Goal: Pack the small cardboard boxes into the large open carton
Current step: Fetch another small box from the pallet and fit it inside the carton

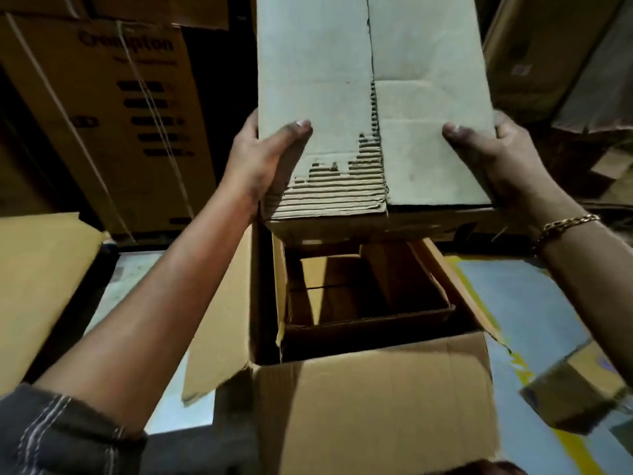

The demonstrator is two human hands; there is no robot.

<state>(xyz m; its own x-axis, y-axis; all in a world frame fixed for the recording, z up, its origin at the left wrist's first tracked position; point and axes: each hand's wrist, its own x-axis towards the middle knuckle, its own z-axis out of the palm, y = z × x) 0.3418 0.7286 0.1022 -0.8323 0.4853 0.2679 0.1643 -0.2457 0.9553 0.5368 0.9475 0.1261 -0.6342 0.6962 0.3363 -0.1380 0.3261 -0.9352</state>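
A small box [375,108] was held in the air directly above the mouth of the large carton [373,389], its long side running away from the person. The outer paper layer was torn off its near left corner, exposing the ribbed core. The box was not yet inside the carton; its near lower edge sat just above the carton's far rim.

The left hand [260,162] pressed flat against the box's left side, thumb laid over the top face. The right hand [496,162] pressed against the right side in the same way, thumb on top. The rest of the fingers were hidden behind the box. This opposed two-sided clamp probably kept the box level and centred for a straight descent.

The carton stood on the floor [534,303] with all its flaps folded outward, which left the mouth clear. Another box [368,289], open-topped, already sat inside against the carton's right wall. Whether the gap at the left wall would take the held box could not be judged.

A chain bracelet [568,224] circled the right wrist. Stacked printed cartons [113,125] stood beyond the carton's far left corner.
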